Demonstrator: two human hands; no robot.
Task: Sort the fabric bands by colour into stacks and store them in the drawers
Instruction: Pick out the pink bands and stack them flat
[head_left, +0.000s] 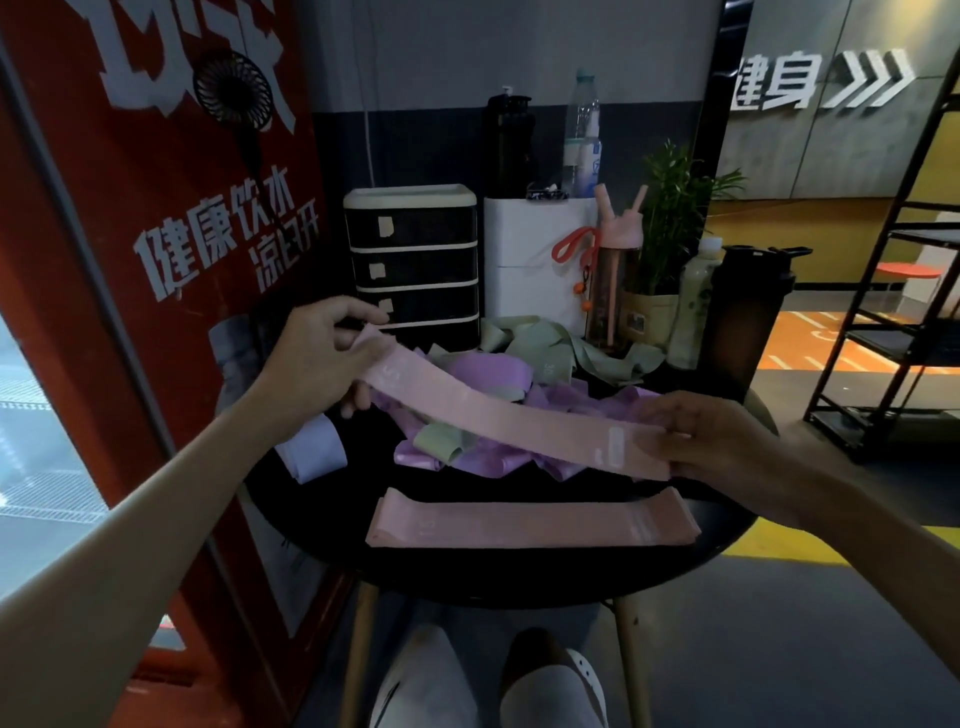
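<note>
pink band (519, 421) held out flat in the air between both hands, above the table (519, 577) and slanting down from far left to near right.

- left hand (322, 353): thumb and fingers pinch the far end.
- right hand (711, 436): grips the near end by the label; the fingers are blurred, thumb probably on top.
- pink stack (530, 519): lies flat below the held band, near the table's front edge.
- pile (478, 374): purple and green bands tangled together, just behind the stack and under the held band.
- lavender band (311, 447): folded, apart at the left rim.
- drawers (413, 260): at the back, all closed.

risks, as i judge them:
1. if either pinch slips, the loose end falls into the pile and the band has to be picked out again.
2. the stack sits close to the front edge; a careless lay-down or a push from a wrist could slide it off to the floor.
3. ends laid down out of line give a crooked stack, awkward to lift into a drawer later.
4. light is dim; lavender and purple look close, so a mis-sort is likely there.
5. the drawers stand behind the pile, and bottles (615, 291) stand to their right; a reach across may drag bands or tip one.
</note>
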